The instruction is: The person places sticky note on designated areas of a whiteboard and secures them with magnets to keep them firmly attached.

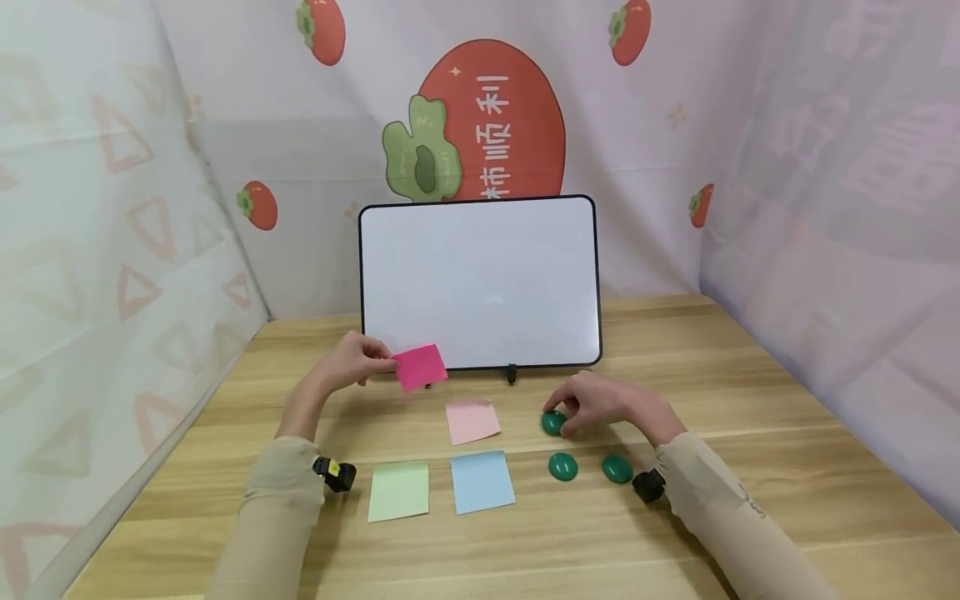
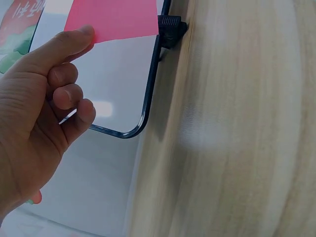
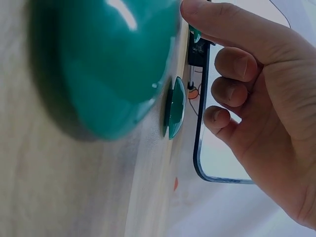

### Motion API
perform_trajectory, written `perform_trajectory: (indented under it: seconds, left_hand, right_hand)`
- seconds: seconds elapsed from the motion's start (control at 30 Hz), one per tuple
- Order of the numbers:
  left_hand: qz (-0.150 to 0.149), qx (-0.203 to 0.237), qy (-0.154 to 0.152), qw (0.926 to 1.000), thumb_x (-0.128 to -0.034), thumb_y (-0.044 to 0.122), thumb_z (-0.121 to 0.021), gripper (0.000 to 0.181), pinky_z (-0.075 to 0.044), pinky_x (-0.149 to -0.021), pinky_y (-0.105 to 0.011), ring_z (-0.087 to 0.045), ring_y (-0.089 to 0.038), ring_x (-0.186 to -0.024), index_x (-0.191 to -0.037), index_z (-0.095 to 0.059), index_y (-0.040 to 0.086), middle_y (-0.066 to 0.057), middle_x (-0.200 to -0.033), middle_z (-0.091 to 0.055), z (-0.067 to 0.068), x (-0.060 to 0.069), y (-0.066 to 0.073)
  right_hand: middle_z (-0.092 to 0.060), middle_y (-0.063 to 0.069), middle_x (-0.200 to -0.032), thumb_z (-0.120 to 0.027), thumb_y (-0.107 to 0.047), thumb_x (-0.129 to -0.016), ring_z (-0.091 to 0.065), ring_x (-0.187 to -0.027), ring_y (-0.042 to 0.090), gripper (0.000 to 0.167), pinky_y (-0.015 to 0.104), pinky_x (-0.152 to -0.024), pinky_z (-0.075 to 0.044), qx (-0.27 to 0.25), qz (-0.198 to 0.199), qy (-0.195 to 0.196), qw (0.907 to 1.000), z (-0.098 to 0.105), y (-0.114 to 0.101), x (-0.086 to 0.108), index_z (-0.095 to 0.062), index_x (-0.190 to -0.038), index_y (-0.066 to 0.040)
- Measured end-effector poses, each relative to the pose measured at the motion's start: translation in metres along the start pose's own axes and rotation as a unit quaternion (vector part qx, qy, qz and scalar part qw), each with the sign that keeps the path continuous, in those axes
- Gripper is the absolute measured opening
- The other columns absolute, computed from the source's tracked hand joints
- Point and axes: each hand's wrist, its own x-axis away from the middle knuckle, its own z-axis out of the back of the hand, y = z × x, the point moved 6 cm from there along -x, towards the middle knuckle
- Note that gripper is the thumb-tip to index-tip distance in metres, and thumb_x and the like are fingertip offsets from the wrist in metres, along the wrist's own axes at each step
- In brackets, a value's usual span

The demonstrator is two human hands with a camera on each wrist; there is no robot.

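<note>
My left hand (image 1: 358,362) pinches a bright pink sticky note (image 1: 421,367) by its left edge, in front of the lower left corner of the whiteboard (image 1: 480,283). In the left wrist view the thumb lies over the edge of the note (image 2: 116,19), its other fingers curled below. My right hand (image 1: 600,400) grips a round, glossy green magnet (image 1: 553,422) between thumb and finger, low at the tabletop. That magnet is mostly hidden behind the fingertips in the right wrist view. Two more green magnets (image 1: 563,467) (image 1: 617,468) lie nearer on the table.
A pale pink note (image 1: 473,422), a green note (image 1: 399,492) and a blue note (image 1: 483,482) lie on the wooden table (image 1: 540,550). Black feet (image 1: 512,374) support the whiteboard. Printed cloth (image 1: 300,125) hangs behind and at both sides.
</note>
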Motion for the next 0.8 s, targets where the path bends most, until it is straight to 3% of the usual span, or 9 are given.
perform_trajectory:
  seconds: [0.2, 0.4, 0.6, 0.8]
  left_hand:
    - [-0.007, -0.023, 0.01, 0.9997, -0.0914, 0.021, -0.072, 0.021, -0.04, -0.05, -0.026, -0.042, -0.01, -0.05, -0.093, -0.075, 0.001, -0.005, -0.071, -0.063, 0.013, -0.015, 0.006]
    - [0.001, -0.054, 0.02, 0.9983, -0.0912, 0.025, -0.072, 0.018, -0.038, -0.049, -0.027, -0.04, -0.012, -0.05, -0.093, -0.077, 0.007, -0.015, -0.073, -0.062, 0.025, -0.03, 0.011]
    - [0.007, -0.087, 0.036, 0.9955, -0.0893, 0.024, -0.074, 0.02, -0.039, -0.049, -0.027, -0.04, -0.012, -0.05, -0.091, -0.077, 0.005, -0.011, -0.069, -0.059, 0.039, -0.046, 0.022]
    - [0.027, -0.106, 0.057, 0.9924, -0.091, 0.023, -0.071, 0.021, -0.042, -0.052, -0.027, -0.045, -0.014, -0.055, -0.094, -0.075, 0.002, -0.011, -0.08, -0.063, 0.052, -0.056, 0.025]
  right_hand:
    - [-0.049, -0.012, -0.065, -0.078, -0.023, -0.085, -0.042, -0.057, 0.001, 0.035, 0.019, -0.055, -0.035, 0.029, 0.037, 0.023, 0.9986, 0.006, -0.007, 0.001, -0.072, -0.119, -0.015]
    - [-0.047, -0.012, -0.063, -0.078, -0.023, -0.086, -0.041, -0.055, 0.0, 0.035, 0.018, -0.054, -0.035, 0.038, 0.051, 0.04, 0.9971, 0.01, -0.01, 0.0, -0.072, -0.119, -0.015]
    - [-0.046, -0.011, -0.061, -0.077, -0.024, -0.087, -0.04, -0.053, 0.001, 0.034, 0.019, -0.054, -0.035, 0.046, 0.052, 0.044, 0.9966, 0.011, -0.011, -0.004, -0.072, -0.12, -0.017]
    - [-0.047, -0.011, -0.061, -0.077, -0.025, -0.087, -0.041, -0.052, 0.001, 0.034, 0.019, -0.053, -0.036, 0.047, 0.049, 0.046, 0.9966, 0.011, -0.011, -0.007, -0.072, -0.12, -0.017]
